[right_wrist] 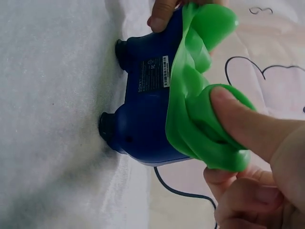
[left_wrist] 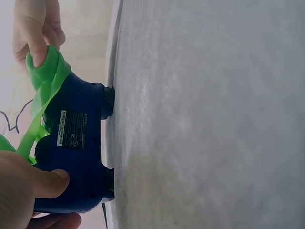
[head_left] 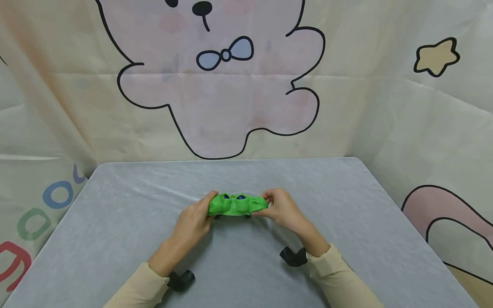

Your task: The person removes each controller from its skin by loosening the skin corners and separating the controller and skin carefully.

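A blue game controller with a Sony label stands thumbsticks-down at the table surface. Stretched part-way over it is a green silicone cover, bunched and folded at the right end. My left hand grips the controller's left handle, its thumb lying on the blue back near the cover's edge. At the other end my right hand pinches the cover between thumb and fingers. Most of the controller is hidden under the cover in the head view.
A grey cloth covers the table. Behind it hangs a printed curtain with a cartoon animal. Dark curved pieces are strapped at both wrists.
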A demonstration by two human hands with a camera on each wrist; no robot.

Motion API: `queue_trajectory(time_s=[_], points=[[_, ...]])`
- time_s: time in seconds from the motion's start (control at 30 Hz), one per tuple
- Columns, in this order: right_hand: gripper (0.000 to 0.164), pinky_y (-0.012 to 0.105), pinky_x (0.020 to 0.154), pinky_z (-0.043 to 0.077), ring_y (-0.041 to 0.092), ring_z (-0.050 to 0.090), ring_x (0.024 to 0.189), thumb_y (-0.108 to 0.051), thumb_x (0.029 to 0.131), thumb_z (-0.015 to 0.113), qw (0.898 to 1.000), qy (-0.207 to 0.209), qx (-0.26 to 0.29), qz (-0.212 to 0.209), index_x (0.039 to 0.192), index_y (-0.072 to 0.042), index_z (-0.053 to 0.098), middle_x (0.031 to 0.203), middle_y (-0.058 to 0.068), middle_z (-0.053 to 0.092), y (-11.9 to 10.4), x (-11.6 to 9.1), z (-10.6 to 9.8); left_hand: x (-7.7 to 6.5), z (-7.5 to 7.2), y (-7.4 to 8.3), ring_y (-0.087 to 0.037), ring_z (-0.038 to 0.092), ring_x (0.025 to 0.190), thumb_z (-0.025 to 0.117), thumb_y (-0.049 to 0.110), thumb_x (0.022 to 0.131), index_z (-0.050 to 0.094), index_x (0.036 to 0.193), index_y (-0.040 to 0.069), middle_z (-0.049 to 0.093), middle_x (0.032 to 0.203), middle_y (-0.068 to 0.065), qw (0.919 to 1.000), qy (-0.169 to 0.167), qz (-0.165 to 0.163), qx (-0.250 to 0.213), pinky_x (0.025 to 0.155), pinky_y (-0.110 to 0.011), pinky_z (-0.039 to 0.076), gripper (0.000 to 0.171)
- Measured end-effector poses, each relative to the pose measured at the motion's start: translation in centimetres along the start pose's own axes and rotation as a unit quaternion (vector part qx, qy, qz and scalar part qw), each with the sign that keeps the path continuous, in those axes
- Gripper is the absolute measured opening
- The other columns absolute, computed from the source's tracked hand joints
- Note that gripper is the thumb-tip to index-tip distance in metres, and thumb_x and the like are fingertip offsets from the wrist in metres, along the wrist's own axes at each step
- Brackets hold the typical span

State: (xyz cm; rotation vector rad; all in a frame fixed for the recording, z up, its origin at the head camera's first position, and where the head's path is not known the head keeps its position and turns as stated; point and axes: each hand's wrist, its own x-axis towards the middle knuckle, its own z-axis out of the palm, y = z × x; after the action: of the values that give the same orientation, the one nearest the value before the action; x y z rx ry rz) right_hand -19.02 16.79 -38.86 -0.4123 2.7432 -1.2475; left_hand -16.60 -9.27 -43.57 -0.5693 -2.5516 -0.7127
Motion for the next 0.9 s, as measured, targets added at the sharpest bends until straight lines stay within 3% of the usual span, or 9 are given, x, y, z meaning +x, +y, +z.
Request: queue_trajectory(time_s=[0.23, 0.47, 0.57, 0.7, 0.8, 0.9], points=[[0.023, 0.026, 0.062, 0.043, 0.01, 0.054, 0.071, -0.019, 0.072, 0.092, 0.993, 0.06, -0.103, -0.007, 0.083, -0.016, 0.072, 0.082, -0.005, 0.071, -1.2, -0.8, 0.5, 0.0, 0.0, 0.2, -0.035, 0.074, 0.086, 0.081, -0.004, 0.078, 0.06, 0.129, 0.005, 0.075, 0.107, -0.017, 1.0, 0.0, -0.003, 0.003, 0.069, -0.051, 0.057, 0.055], [0.021, 0.026, 0.055, 0.038, 0.01, 0.047, 0.062, -0.021, 0.074, 0.09, 0.987, 0.091, -0.135, -0.008, 0.078, -0.017, 0.07, 0.077, -0.005, 0.067, -1.7, -1.0, 1.0, 0.1, 0.1, 0.3, -0.033, 0.073, 0.084, 0.081, -0.005, 0.078, 0.06, 0.126, 0.004, 0.075, 0.104, -0.016, 1.0, 0.002, -0.001, 0.008, 0.068, -0.05, 0.057, 0.054], [0.019, 0.025, 0.054, 0.039, 0.01, 0.048, 0.061, -0.018, 0.076, 0.089, 0.993, 0.079, -0.092, -0.017, 0.082, -0.014, 0.071, 0.079, -0.002, 0.068, -1.2, -0.8, 0.8, 0.1, 0.1, 0.3, -0.033, 0.073, 0.084, 0.081, -0.004, 0.078, 0.06, 0.127, 0.005, 0.076, 0.104, -0.016, 1.0, 0.0, -0.005, 0.005, 0.067, -0.05, 0.057, 0.054], [0.016, 0.025, 0.053, 0.044, 0.012, 0.051, 0.059, -0.013, 0.084, 0.082, 0.998, 0.011, 0.05, -0.026, 0.093, -0.004, 0.072, 0.08, 0.003, 0.068, 0.4, 0.1, 0.3, 0.2, 0.1, 0.2, -0.035, 0.074, 0.085, 0.081, -0.003, 0.078, 0.06, 0.128, 0.006, 0.076, 0.106, -0.017, 0.9999, -0.005, -0.013, -0.005, 0.068, -0.05, 0.057, 0.055], [0.019, 0.028, 0.057, 0.046, 0.012, 0.052, 0.06, -0.014, 0.095, 0.071, 0.987, -0.051, 0.148, -0.021, 0.104, 0.003, 0.071, 0.079, 0.002, 0.066, 1.6, 0.7, -0.2, 0.4, 0.0, 0.0, -0.037, 0.074, 0.084, 0.082, -0.002, 0.078, 0.06, 0.13, 0.006, 0.076, 0.107, -0.018, 0.9997, -0.007, -0.02, -0.013, 0.068, -0.052, 0.057, 0.057], [0.029, 0.029, 0.061, 0.046, 0.011, 0.053, 0.063, -0.019, 0.102, 0.061, 0.975, -0.092, 0.202, -0.006, 0.114, 0.007, 0.067, 0.078, -0.003, 0.063, 2.3, 1.0, -0.6, 0.5, 0.0, -0.1, -0.038, 0.073, 0.08, 0.084, -0.001, 0.076, 0.06, 0.131, 0.007, 0.076, 0.102, -0.02, 0.9996, -0.003, -0.024, -0.015, 0.066, -0.053, 0.056, 0.06]])
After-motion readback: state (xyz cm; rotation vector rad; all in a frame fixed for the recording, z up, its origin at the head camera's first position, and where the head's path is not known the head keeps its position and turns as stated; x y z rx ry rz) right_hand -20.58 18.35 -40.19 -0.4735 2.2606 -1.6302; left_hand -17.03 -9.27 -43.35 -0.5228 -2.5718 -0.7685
